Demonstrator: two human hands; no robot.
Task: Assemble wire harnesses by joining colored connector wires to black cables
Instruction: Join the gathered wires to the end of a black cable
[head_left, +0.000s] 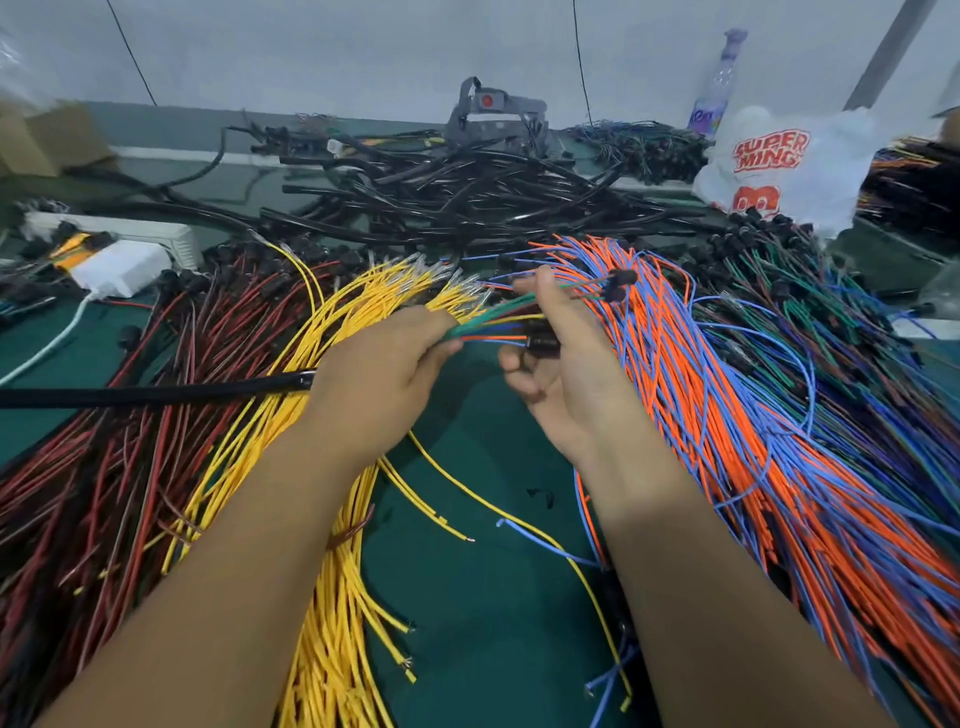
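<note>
Two bare forearms reach over a green table (483, 597) strewn with wire. At near centre lie yellow wires (332, 597), with red wires (88, 467) at left and orange and blue wires (753, 441) at right. Above mid-table, the left hand (374, 384) curls its fingers round a black cable (156, 394) with a fan of coloured leads (493, 322). The right hand (561, 374) grips a small black connector (543, 343), thumb up. Beyond them a heap of black cables (467, 197) sits before a white plastic bag (789, 166) at far right.
</note>
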